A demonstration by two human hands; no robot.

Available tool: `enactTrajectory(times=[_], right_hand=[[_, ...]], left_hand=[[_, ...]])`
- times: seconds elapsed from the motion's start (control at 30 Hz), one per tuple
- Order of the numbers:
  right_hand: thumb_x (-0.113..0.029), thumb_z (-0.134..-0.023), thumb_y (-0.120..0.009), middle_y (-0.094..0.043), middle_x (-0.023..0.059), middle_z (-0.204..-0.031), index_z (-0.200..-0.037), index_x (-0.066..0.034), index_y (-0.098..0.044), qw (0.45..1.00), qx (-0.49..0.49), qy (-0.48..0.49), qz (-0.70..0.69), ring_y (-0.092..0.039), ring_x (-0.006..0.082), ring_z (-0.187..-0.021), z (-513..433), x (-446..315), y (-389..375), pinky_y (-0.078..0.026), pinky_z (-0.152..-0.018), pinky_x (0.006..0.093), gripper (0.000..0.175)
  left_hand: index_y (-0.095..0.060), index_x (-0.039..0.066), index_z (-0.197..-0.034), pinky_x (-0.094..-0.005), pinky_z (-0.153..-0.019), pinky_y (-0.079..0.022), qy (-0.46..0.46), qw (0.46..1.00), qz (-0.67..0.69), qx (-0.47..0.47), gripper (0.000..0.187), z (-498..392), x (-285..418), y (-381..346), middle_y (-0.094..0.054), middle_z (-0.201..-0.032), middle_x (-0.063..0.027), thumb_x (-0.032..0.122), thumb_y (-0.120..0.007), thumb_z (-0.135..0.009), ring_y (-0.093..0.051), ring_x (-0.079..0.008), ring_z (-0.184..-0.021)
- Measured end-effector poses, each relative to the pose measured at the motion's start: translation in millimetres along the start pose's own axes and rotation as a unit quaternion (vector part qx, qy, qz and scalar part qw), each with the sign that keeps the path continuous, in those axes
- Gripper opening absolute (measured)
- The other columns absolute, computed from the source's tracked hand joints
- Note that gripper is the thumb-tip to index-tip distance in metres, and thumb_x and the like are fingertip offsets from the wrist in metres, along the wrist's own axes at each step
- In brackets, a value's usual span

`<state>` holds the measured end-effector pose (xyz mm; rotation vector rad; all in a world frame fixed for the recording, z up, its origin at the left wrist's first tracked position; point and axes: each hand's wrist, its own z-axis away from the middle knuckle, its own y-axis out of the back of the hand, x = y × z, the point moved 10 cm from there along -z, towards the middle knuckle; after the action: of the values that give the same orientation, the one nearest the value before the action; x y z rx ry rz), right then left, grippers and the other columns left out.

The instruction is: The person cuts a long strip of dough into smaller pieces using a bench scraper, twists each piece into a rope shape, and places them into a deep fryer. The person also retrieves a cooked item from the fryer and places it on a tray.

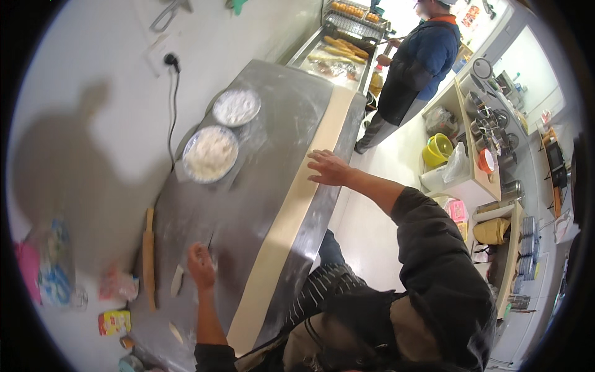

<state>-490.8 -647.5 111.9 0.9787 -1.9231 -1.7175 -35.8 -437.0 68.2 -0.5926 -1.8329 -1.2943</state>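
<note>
A long flat strip of dough [283,223] runs along the near edge of the metal worktop [204,214]. My right hand [327,168] is over the strip's middle, palm down and fingers spread; whether it presses on the dough I cannot tell. To the left of the strip, my left hand [201,262] is over the worktop with its fingers bent; a thin dark blade or tool shows beside its fingertips, and its grip is unclear. Near this hand lie a small piece of dough [177,281], another scrap [175,332] and a wooden rolling pin [148,260].
Two bowls of white powder, one larger [210,154] and one smaller [236,107], stand by the wall. Beyond the worktop is a fryer [341,58] with long fried dough sticks; a person [418,60] stands there holding long sticks. Shelves with pots [488,125] are at right.
</note>
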Motion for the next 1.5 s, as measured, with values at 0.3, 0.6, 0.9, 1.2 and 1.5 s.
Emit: enactTrajectory(times=[0.3,0.6,0.9,1.2,1.5], right_hand=[[-0.045,-0.086,-0.07,-0.064,0.0135,-0.105,-0.091,-0.0075,-0.067,0.962,-0.125,0.217,-0.11,-0.061,0.0304,-0.105,-38.3,135.3,-51.9,-0.048,-0.097,0.0454,0.038],[-0.018,-0.092,-0.061,-0.065,0.0174,-0.084,-0.08,-0.0024,-0.063,0.887,0.022,0.07,-0.455,-0.066,0.0339,-0.078,-66.2,206.6,68.5,-0.053,-0.076,0.0435,0.019],[-0.075,-0.097,-0.03,-0.058,0.0264,-0.138,-0.128,0.0,-0.058,0.123,0.009,-0.219,-0.968,-0.059,0.0371,-0.126,27.9,362.9,-51.8,-0.044,-0.109,0.0491,0.086],[-0.068,-0.099,-0.038,-0.063,0.0248,-0.126,-0.131,0.0079,-0.051,0.218,0.186,-0.3,-0.91,-0.063,0.0384,-0.114,-130.0,495.7,-6.8,-0.048,-0.104,0.049,0.084],[-0.054,-0.103,-0.041,-0.063,0.0135,-0.133,-0.143,-0.0018,-0.049,0.358,0.039,-0.213,-0.908,-0.063,0.0249,-0.118,-190.9,359.5,35.7,-0.049,-0.103,0.0398,0.066]], left_hand=[[-0.06,-0.003,-0.123,-0.0377,-0.093,-0.053,0.176,0.894,0.343,-0.231,0.051,-169.1,141.0,-361.7,-0.067,-0.117,-0.0142,0.044,-0.049,-0.106,-0.064,-0.0237,-0.107],[-0.023,-0.001,-0.157,-0.0517,-0.114,-0.036,0.433,0.471,0.479,-0.601,0.113,-131.3,285.2,-550.9,-0.036,-0.155,-0.0289,0.085,-0.04,-0.086,-0.041,-0.0398,-0.143],[-0.01,-0.005,-0.159,-0.0545,-0.117,-0.029,0.306,0.38,0.526,-0.697,0.132,-139.8,410.8,-538.7,-0.03,-0.157,-0.0337,0.088,-0.055,-0.076,-0.034,-0.0466,-0.145],[-0.009,-0.007,-0.158,-0.0486,-0.119,-0.028,0.192,0.41,0.525,-0.721,0.114,-154.1,441.9,-530.0,-0.033,-0.157,-0.0303,0.065,-0.063,-0.089,-0.037,-0.0417,-0.145],[-0.018,-0.003,-0.158,-0.0459,-0.119,-0.029,0.146,0.468,0.551,-0.675,0.098,-146.6,411.0,-500.1,-0.036,-0.159,-0.0211,0.051,-0.066,-0.094,-0.039,-0.0362,-0.144]])
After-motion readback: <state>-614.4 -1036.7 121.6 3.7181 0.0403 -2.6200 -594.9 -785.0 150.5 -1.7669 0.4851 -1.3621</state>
